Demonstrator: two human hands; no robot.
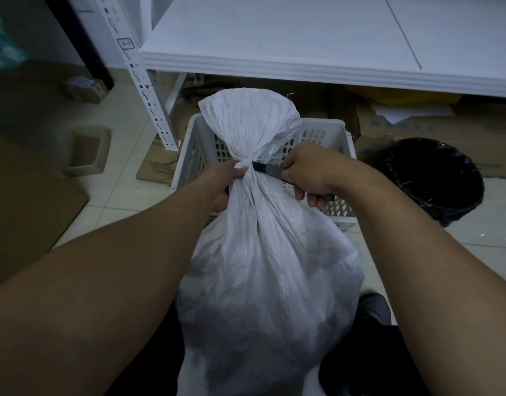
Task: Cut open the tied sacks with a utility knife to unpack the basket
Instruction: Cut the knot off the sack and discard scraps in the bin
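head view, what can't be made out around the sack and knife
Head view only:
- sack contents: hidden by its opaque cloth; bottom cut off by the lower edge.
- utility knife blade tip: lost against the tied neck; handle covered by the right hand.
- left hand fingers: behind the neck.
- basket inside: blocked by the sack.

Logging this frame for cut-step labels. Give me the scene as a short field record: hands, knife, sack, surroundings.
sack: white, upright, neck tied shut
left hand: grips the sack's neck at the tie
right hand: holds utility knife, tip at the tie
basket: white, perforated, behind the sack
bin: black-lined, right of the basket
shelf: white, above the basket
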